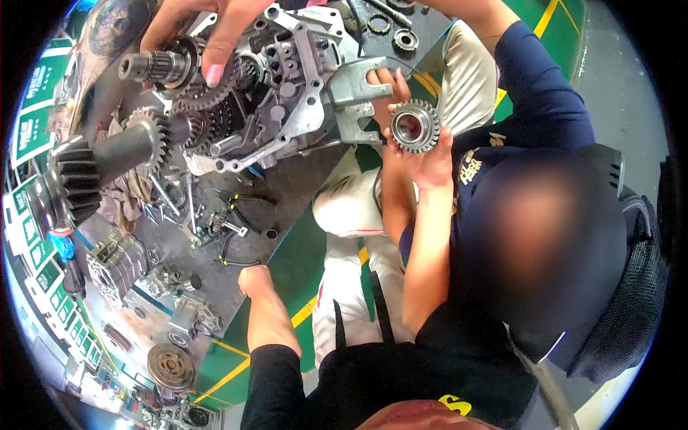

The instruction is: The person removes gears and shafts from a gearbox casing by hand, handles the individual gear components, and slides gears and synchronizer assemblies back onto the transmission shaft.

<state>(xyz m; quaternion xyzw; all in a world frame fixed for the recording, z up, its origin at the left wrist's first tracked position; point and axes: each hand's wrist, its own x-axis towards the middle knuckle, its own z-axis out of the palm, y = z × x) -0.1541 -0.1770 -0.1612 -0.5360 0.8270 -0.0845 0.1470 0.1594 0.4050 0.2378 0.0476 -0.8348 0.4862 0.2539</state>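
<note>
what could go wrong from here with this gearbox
The loose gear in your right hand is held clear of the bench, so a slip could drop it on the floor. 
Your co-worker's fingers rest on the gearbox's gears, and may get pinched if those turn. 
The pliers lie near the bench edge beside your left hand, and might get knocked off.

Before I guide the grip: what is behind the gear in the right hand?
The right hand, palm showing below the gear, thumb at its right edge. The gear's back face is covered, so finger contact there cannot be seen.
</note>
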